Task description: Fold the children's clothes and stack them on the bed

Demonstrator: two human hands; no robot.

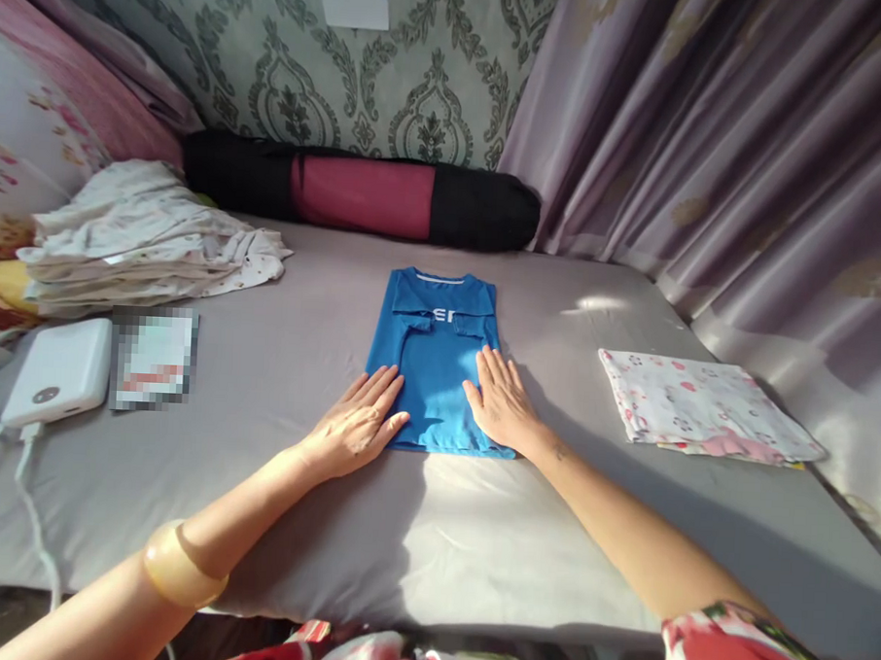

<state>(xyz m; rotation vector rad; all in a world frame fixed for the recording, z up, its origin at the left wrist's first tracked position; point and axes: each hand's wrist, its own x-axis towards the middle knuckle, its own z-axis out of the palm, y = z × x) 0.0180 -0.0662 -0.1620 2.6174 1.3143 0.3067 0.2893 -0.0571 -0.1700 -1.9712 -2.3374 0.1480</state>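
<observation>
A blue T-shirt (438,388) lies partly folded on the grey sheet, its collar pointing away from me. Both sides are turned in, with the sleeves folded across the chest over some white lettering. My left hand (360,419) rests flat on the shirt's left edge near the hem, fingers stretched out. On the opposite edge, my right hand (502,399) also lies flat with its fingers extended. Neither hand grips the cloth. A pale bangle (184,564) circles my left wrist.
A folded patterned cloth (707,405) lies at the right. To the left are a pile of pale cloth (145,239), a white power bank (59,370) with cables, and a blurred packet (154,358). A black and maroon roll bag (363,192) lies along the wall.
</observation>
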